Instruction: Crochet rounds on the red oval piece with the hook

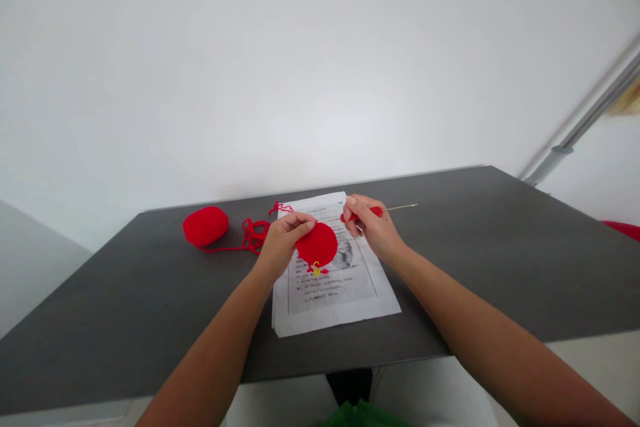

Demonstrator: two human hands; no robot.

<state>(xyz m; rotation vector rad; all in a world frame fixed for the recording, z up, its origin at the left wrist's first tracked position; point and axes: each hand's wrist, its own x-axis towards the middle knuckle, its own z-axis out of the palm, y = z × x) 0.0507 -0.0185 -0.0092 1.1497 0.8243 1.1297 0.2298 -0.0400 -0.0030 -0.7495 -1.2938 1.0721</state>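
A round red crocheted piece (pixel 319 245) is pinched at its upper left edge by my left hand (pixel 286 240), thumb on top. From its lower edge hangs a yellow stitch marker (pixel 317 269) beside short red strands. My right hand (pixel 370 223) is closed round the red handle of a crochet hook (pixel 376 211); the metal shaft points right, away from the piece. Red yarn runs between the crocheted piece and my right fingers. Beneath both hands lie printed sheets (pixel 345 303).
On the dark table (pixel 125 320), a red yarn ball (pixel 205 226) sits at the left, its strand leading to a loose tangle (pixel 256 233) beside my left hand. A white wall (pixel 300 67) stands behind. A grey metal pole (pixel 590 117) slants at the right.
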